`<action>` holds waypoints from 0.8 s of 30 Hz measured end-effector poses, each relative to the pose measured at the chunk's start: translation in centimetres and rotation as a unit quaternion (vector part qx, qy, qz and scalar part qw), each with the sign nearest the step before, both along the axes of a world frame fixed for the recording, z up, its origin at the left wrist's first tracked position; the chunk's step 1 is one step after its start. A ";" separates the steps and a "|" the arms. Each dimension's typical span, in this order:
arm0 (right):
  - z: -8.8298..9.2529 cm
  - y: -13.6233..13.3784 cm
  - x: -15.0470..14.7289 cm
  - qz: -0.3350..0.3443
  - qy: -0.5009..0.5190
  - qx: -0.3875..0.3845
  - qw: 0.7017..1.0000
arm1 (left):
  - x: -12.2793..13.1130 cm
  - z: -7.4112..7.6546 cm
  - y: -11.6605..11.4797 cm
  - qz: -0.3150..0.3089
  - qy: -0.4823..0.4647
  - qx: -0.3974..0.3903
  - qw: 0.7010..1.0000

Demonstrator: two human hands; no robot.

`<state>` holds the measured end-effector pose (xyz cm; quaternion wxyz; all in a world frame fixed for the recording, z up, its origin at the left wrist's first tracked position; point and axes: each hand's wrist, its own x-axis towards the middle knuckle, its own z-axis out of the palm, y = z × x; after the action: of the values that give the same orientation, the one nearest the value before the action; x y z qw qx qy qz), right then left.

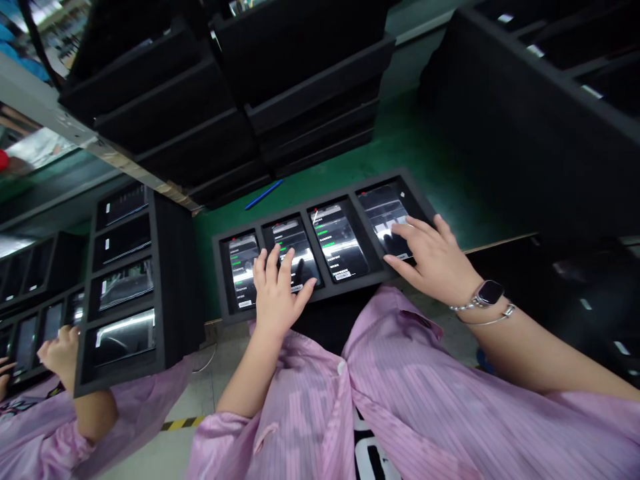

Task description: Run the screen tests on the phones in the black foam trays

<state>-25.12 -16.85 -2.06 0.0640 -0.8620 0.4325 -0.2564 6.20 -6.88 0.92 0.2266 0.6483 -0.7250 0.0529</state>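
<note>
Lying under left grip (pixel 277 293): second phone from left (pixel 301 241) | under right grip (pixel 436 258): rightmost phone (pixel 381 215) | both splayed

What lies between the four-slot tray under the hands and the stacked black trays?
In the head view, a blue pen-like stick lies on the green surface between the four-slot tray and the stacked black trays.

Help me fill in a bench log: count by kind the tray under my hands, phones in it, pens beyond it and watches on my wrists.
Tray: 1
Phones: 4
Blue pen: 1
Smartwatch, right wrist: 1
Total: 7
</note>
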 end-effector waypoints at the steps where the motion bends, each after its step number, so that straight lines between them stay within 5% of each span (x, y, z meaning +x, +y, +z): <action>1: -0.1 -0.1 0.0 -0.005 -0.009 -0.002 1.000 | 0.0 0.0 0.0 0.001 0.001 -0.003 1.000; 9: -1.6 0.3 0.2 -0.049 -0.100 -0.156 0.981 | 0.0 0.0 0.0 -0.010 0.006 -0.019 1.000; 18: -1.2 0.2 0.4 -0.033 -0.098 -0.161 0.981 | 0.3 0.0 0.1 -0.031 0.015 -0.046 0.998; 24: -1.2 0.1 0.5 -0.044 -0.060 -0.096 0.993 | 0.2 -0.3 0.2 -0.025 0.001 -0.042 0.999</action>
<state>-24.67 -16.70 -3.21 -0.0044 -0.8272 0.4392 -0.3504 6.44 -6.67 0.62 0.2555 0.6199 -0.7380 0.0764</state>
